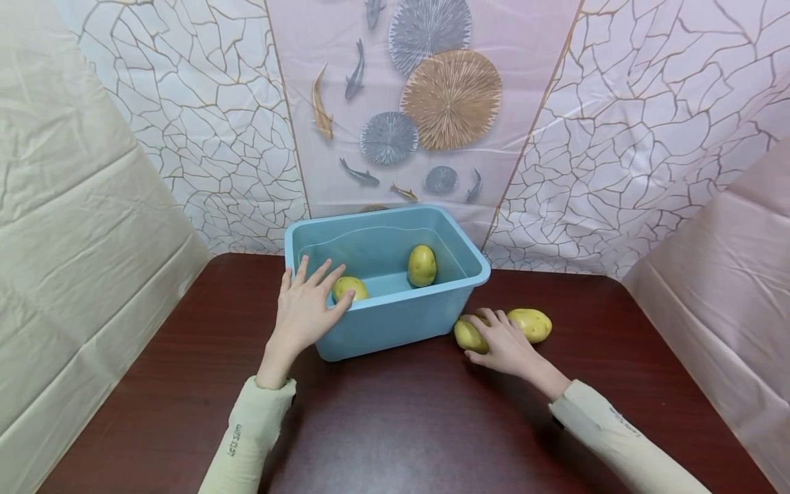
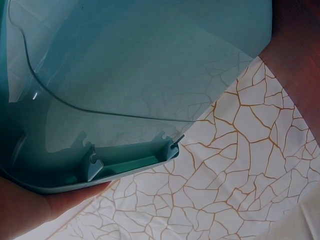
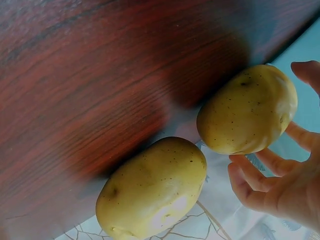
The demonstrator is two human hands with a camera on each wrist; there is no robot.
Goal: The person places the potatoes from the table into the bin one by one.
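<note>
Left hand (image 1: 304, 310) rests open-fingered on the bin (image 1: 395, 317) rim while the right hand (image 1: 503, 343) curls round a potato (image 1: 467, 335) on the tabletop (image 1: 401, 425) — looks mid-pickup, lifting it into the bin comes next.

The tub (image 1: 395, 322) is pale turquoise blue, plain inside and out. All four potatoes are yellow-green with small dark specks: one (image 1: 422, 265) deep in the tub, one (image 1: 349, 287) at its near wall, two (image 1: 532, 324) on the surface (image 1: 401, 425), which is dark reddish-brown with a fine wood grain. The backdrop (image 1: 648, 137) is pale pink-white, crossed by a gold crackle pattern; its middle panel (image 1: 420, 103) shows round fan shapes in grey-blue and tan, with grey and gold fish. The side cloths (image 1: 74, 240) are plain cream. Both sleeves (image 1: 247, 439) are pale green-beige, the left one with small dark lettering.
</note>
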